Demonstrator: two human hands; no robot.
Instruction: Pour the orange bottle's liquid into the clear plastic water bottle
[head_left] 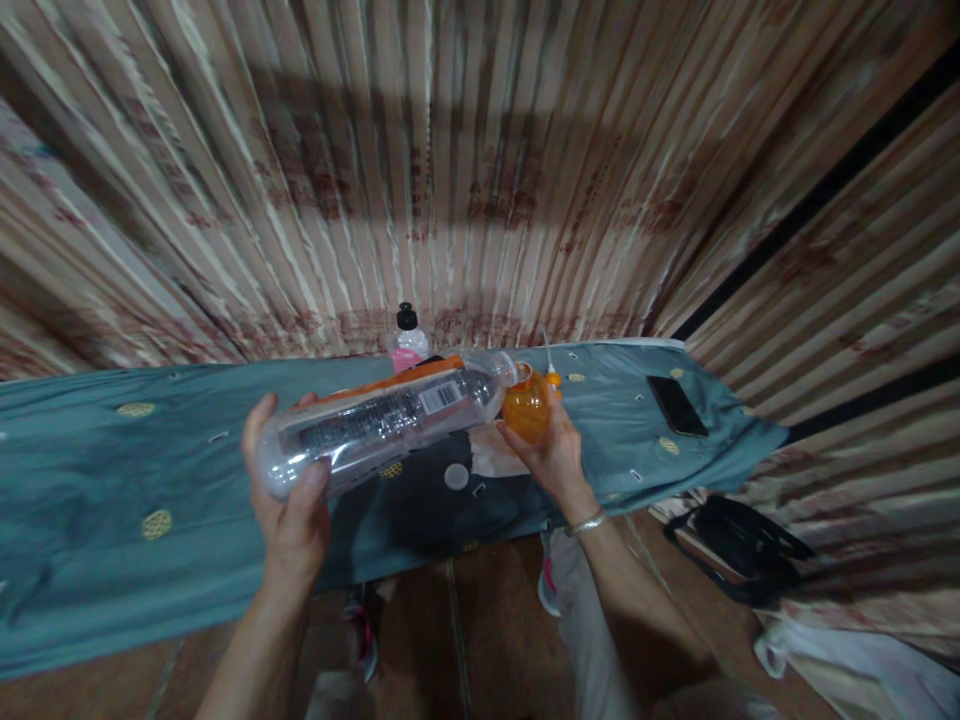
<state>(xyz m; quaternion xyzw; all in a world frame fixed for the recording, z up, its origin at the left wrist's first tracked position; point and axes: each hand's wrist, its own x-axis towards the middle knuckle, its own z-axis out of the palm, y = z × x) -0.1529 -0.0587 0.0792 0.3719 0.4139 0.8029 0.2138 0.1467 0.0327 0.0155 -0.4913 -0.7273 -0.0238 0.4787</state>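
Observation:
My left hand [291, 500] is wrapped round the base of a large clear bottle [375, 420] with an orange-edged label and a barcode. The bottle lies tilted, its uncapped neck pointing right. In my right hand [555, 450] is a small orange bottle [526, 405], its open top against or very close to the big bottle's mouth; whether they touch I cannot tell. Behind the small bottle, an orange pump top [553, 380] with a thin tube rests on the cloth. A round whitish cap [456, 476] lies below the large bottle, beside a pale piece of paper or cloth [496, 452].
A teal cloth [187, 440] with yellow motifs covers the table. At the back stands a pink-labelled bottle [408, 345] with a black cap. A black phone [676, 406] lies to the right. Pleated curtains [450, 180] hang behind, and a black bag [742, 545] sits low at the right.

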